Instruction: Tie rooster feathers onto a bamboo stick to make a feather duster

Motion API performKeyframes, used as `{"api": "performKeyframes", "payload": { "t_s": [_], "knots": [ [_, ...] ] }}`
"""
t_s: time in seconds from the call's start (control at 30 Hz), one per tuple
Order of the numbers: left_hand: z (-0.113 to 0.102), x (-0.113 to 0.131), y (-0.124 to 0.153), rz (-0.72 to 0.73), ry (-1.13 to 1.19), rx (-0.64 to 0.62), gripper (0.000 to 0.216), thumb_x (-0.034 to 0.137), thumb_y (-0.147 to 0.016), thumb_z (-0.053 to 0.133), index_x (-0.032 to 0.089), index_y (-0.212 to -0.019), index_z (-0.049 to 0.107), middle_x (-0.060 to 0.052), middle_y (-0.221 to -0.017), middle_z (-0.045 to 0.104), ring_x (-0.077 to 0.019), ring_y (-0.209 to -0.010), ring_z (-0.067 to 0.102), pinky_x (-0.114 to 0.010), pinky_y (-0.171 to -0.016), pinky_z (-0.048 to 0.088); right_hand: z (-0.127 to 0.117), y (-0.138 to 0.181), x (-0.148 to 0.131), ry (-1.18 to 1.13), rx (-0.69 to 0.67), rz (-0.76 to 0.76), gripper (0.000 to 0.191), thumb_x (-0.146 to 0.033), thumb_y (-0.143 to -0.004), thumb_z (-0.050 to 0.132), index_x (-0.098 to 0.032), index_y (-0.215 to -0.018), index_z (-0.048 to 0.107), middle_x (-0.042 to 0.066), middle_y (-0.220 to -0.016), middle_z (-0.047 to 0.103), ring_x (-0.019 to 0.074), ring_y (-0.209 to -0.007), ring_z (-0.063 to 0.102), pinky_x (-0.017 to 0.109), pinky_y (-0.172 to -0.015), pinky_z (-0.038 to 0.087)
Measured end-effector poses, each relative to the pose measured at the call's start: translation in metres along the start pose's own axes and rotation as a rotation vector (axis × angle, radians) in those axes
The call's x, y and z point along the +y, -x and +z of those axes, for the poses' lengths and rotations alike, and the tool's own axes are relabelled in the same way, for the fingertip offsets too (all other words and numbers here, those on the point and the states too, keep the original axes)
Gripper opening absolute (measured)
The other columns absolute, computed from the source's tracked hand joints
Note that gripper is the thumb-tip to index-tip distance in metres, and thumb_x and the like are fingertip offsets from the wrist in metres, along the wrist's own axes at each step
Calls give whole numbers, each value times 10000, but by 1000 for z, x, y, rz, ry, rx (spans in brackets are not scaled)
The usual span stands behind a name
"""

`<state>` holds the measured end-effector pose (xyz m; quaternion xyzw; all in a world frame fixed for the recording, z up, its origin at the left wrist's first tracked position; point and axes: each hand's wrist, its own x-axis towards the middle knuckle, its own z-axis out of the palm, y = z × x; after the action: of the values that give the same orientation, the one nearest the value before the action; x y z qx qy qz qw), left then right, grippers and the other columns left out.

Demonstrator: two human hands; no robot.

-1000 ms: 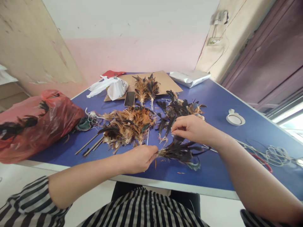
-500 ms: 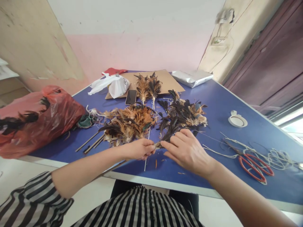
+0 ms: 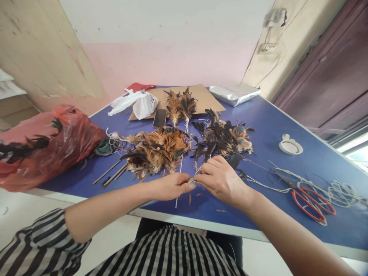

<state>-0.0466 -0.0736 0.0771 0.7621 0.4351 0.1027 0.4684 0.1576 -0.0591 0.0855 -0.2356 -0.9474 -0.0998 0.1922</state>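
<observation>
My left hand (image 3: 172,186) is closed round a thin stick, part of which shows below the forearm. Between my hands a short brownish length of the stick (image 3: 191,179) is visible. My right hand (image 3: 222,182) is closed at its end, with fingertips almost touching the left ones. Dark feathers (image 3: 234,160) poke out behind the right hand; their lower ends are hidden by it. Just beyond lie a pile of brown feathers (image 3: 158,149) and a pile of black feathers (image 3: 222,136).
Two tied feather bunches (image 3: 181,105) rest on cardboard (image 3: 205,97), near a phone (image 3: 160,118). Red-handled scissors (image 3: 313,205) and string (image 3: 340,193) lie right, below a tape roll (image 3: 290,146). At left are a red plastic bag (image 3: 63,149) and several sticks (image 3: 115,175).
My left hand has shifted slightly right and its thumb now lies straighter along the stick. The right hand has turned a little, and dark feathers now show behind it.
</observation>
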Motion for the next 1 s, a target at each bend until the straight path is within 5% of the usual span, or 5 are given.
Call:
{"api": "performKeyframes", "payload": {
  "t_s": [0.23, 0.5, 0.67, 0.83, 1.0],
  "knots": [
    [7, -1, -6, 42, -129, 117, 299, 397, -836, 409, 177, -639, 452, 24, -568, 403, -106, -524, 345, -232, -506, 256, 3, 2, 1, -2, -1, 0, 203, -197, -876, 455, -190, -877, 659, 39, -688, 525, 165, -701, 419, 323, -714, 266],
    [9, -10, -8, -23, -198, 112, 302, 397, -859, 340, 184, -666, 437, 9, -600, 450, -123, -545, 390, -245, -541, 280, -17, -1, 4, 40, -17, 99, 277, -303, -858, 498, -125, -1047, 596, 83, -806, 556, 203, -781, 462, 339, -726, 307],
    [8, -14, -9, -49, -207, 136, 300, 376, -870, 312, 176, -703, 462, -6, -653, 483, -132, -604, 426, -257, -584, 303, -42, 4, 1, 63, 48, 141, 197, -246, -869, 474, -182, -850, 659, 43, -649, 543, 168, -659, 442, 324, -678, 309],
    [4, -10, -9, -60, -190, 212, 318, 373, -875, 287, 174, -693, 457, 3, -633, 473, -123, -580, 410, -258, -569, 299, -42, 22, -12, -216, 65, 382, 218, -300, -852, 503, -201, -791, 687, 37, -616, 599, 150, -609, 473, 300, -630, 333],
    [5, -3, -9, -47, -88, 216, 318, 378, -877, 290, 171, -698, 452, 17, -612, 452, -115, -573, 419, -242, -552, 315, 0, 31, -15, -894, -145, 821, 288, -406, -825, 504, -183, -780, 682, 4, -590, 571, 106, -506, 435, 236, -477, 321]
  ]
}}
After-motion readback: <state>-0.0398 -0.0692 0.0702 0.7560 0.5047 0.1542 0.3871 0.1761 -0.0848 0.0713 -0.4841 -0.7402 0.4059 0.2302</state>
